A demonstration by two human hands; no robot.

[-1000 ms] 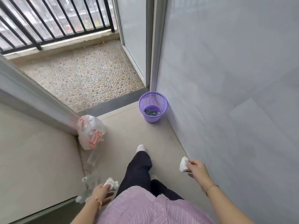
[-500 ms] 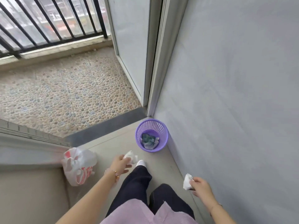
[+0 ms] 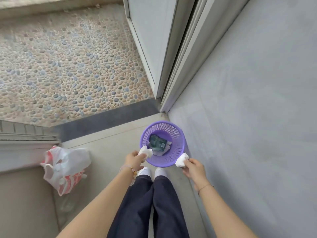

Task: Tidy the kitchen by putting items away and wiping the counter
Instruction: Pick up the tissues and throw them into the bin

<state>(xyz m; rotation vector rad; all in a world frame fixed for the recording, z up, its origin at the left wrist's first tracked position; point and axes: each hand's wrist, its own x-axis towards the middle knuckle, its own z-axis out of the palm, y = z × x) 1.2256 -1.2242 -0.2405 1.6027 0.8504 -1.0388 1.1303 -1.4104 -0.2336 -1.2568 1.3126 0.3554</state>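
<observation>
A purple mesh waste basket point(image 3: 178, 148) stands on the floor against the grey wall, right in front of my feet. Inside it lie a dark green wrapper point(image 3: 157, 143) and some white paper. My left hand point(image 3: 133, 159) grips a crumpled white tissue point(image 3: 145, 151) over the basket's near left rim. My right hand point(image 3: 193, 169) grips a second crumpled white tissue point(image 3: 182, 159) just outside the basket's near right rim.
A white and red plastic bag point(image 3: 65, 165) sits on the floor to the left, against a low wall. Beyond a dark threshold strip point(image 3: 106, 124) lies a pebble-tiled balcony floor point(image 3: 68, 66). A sliding door frame point(image 3: 164, 66) meets the grey wall point(image 3: 248, 100) on the right.
I have stepped up to the basket and now look straight down into it. Both hands moved forward with their tissues, the left one reaching over the rim.
</observation>
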